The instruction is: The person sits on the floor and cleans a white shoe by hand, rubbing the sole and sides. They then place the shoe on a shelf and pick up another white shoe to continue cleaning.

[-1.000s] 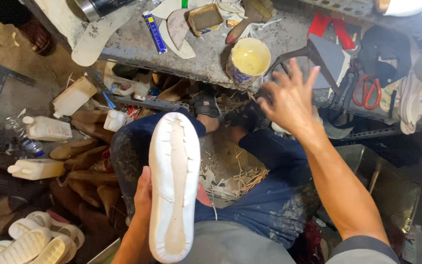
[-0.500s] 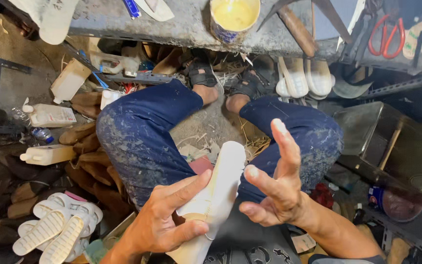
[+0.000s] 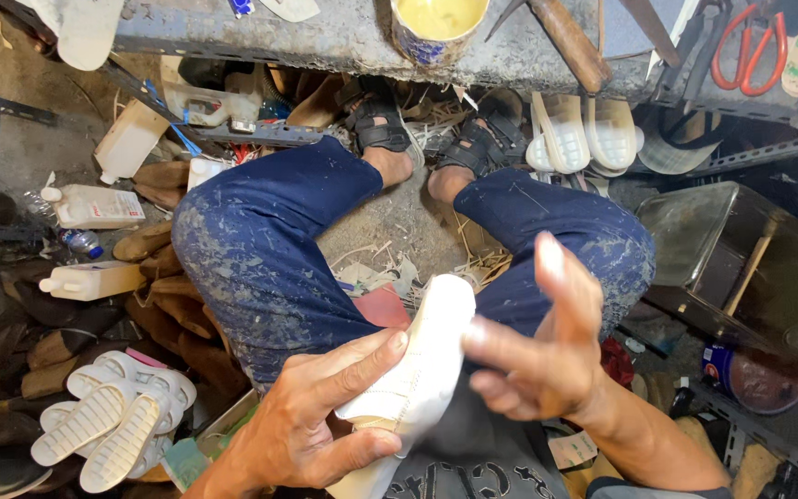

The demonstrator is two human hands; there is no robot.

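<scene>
Left hand (image 3: 311,425) clamped around white shoe sole (image 3: 413,370); right hand (image 3: 538,346) open, fingertips touching sole's edge.

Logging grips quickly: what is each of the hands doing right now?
Left hand: closed around the white sole.
Right hand: open, fingers spread, touching the sole's edge, holding nothing.

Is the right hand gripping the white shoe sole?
No. Only the left hand grips the white shoe sole; the right hand is open beside it.
</scene>
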